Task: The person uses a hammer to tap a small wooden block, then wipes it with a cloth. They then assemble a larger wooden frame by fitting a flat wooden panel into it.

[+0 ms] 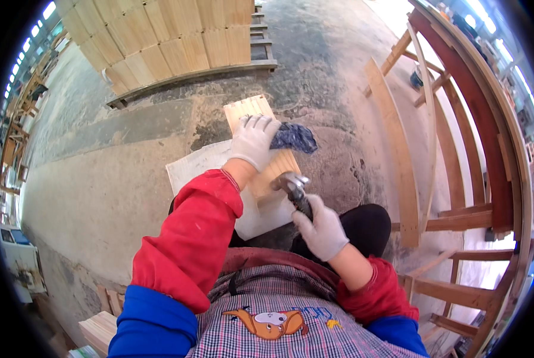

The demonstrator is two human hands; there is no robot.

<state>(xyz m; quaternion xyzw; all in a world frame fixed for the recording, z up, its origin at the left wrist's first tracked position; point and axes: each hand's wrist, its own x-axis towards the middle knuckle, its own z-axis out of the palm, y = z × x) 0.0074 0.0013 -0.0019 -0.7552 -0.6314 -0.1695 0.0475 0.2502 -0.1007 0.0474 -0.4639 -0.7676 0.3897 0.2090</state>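
My left hand [254, 142], in a white glove, is on a pale wooden piece [246, 108], its fingers curled over the wood. The wood has a notched far end, and my hand covers its middle. Against the fingers' right side is a crumpled dark blue bundle [296, 138], perhaps cloth or plastic. My right hand [323, 229], also gloved, is closed round the dark handle of a hammer [296, 192]. The metal hammer head is over the near end of the wood; whether it touches cannot be told. Beneath lies a whitish board [200, 160].
A tall stack of pale wooden boxes or panels [171, 45] stands on a pallet [219, 70] ahead. On the right, a large wooden frame [466, 143] rises close by, with a plank [395, 155] leaning on it. More boards [98, 331] lie low at the near left.
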